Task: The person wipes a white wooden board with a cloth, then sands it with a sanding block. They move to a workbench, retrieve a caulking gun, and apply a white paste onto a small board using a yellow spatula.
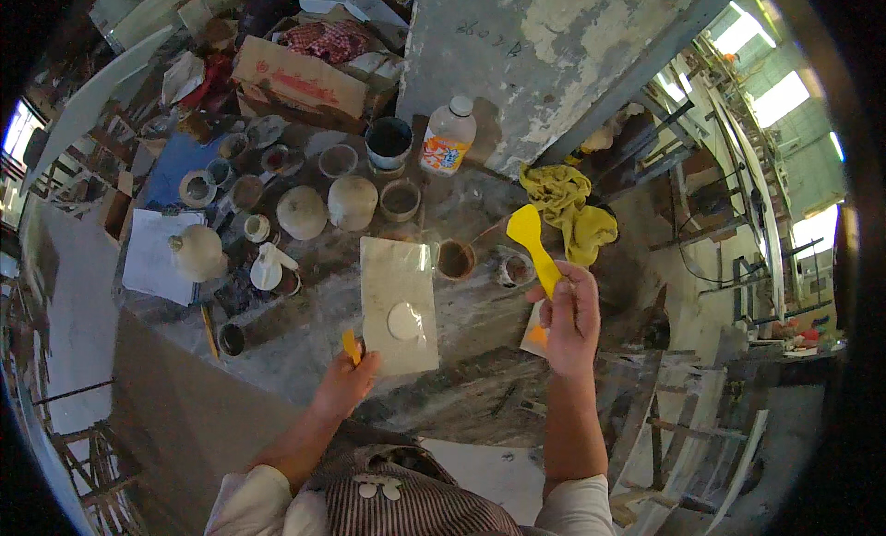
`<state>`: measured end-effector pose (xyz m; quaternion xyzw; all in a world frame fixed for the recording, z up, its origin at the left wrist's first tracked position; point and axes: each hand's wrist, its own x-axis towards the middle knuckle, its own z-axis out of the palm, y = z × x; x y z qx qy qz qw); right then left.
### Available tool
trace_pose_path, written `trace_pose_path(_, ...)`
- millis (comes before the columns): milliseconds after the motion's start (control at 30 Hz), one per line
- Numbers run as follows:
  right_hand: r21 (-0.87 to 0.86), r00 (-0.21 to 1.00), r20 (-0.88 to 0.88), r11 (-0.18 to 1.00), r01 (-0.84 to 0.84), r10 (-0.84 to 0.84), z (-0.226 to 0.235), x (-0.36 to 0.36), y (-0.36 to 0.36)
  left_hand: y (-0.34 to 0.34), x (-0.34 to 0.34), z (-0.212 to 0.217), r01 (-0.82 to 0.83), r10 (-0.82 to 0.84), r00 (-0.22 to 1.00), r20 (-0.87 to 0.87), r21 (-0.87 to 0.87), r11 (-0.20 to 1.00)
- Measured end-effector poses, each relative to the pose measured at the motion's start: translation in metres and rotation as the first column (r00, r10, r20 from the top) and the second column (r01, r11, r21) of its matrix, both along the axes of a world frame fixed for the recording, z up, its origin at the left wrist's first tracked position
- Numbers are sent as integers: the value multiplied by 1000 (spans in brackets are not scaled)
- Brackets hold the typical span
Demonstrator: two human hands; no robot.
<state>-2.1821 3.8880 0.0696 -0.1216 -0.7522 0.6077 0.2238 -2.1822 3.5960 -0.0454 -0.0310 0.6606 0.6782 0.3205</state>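
Note:
My right hand (574,324) is closed round the handle of a yellow plastic scraper (529,240), whose flared blade points up and away from me. In my left hand (349,386) is a small orange-yellow scraper (351,345), mostly covered by the fingers, at the board's near left edge. The pale flat board (392,270) lies on the worktable with a round white patch of paste (404,321) on it. Partly hidden below my right hand lies a pale card with an orange mark (536,337).
Several dirty cups stand around a brown-filled cup (455,259), a dark pot (388,141) and a clear bottle (449,134). Whitish round jars (302,213) sit left of them. A yellow-green cloth (577,208) lies at right. Behind are a cardboard box (300,84) and a worn grey panel (517,60).

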Motion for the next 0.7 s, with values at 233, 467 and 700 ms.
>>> trace_pose_path(233,133,983,79,975,-176,166,59,57,-18,23,7,8,-112,89,986,140,172,979)
trace_pose_path(467,400,887,418,837,-373,195,61,113,-20,18,54,76,-72,45,974,222,118,990)
trace_pose_path(700,633,878,422,620,-464,226,92,149,-29,10,102,100,-7,-22,993,114,249,969)
